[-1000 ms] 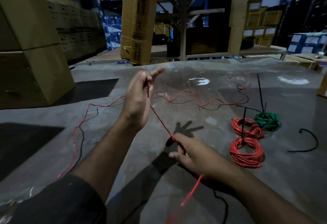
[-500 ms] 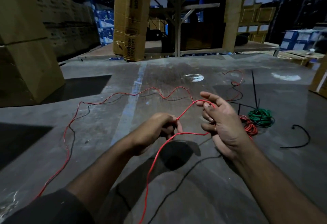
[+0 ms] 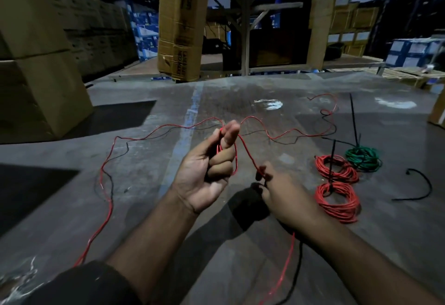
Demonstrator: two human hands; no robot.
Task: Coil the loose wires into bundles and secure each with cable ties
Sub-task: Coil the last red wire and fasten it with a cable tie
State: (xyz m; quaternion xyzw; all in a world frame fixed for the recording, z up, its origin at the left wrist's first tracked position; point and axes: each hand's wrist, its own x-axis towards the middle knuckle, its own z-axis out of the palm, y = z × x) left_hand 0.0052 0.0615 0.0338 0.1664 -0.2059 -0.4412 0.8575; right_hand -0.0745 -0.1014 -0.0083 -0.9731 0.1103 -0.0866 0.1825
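Above grey floor [image 3: 144, 208], red wire [image 3: 248, 157] spans both hands

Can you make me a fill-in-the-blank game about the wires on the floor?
1. The left hand holds loops of ____ wire.
2. The number of red bundles already tied is ____.
3. The bundle farthest from the hands is ____.
4. The right hand pinches the same ____ wire.

Missing words: red; two; green; red

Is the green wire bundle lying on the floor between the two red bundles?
No, the green bundle lies beyond both red bundles, farther from the person and slightly to the right.
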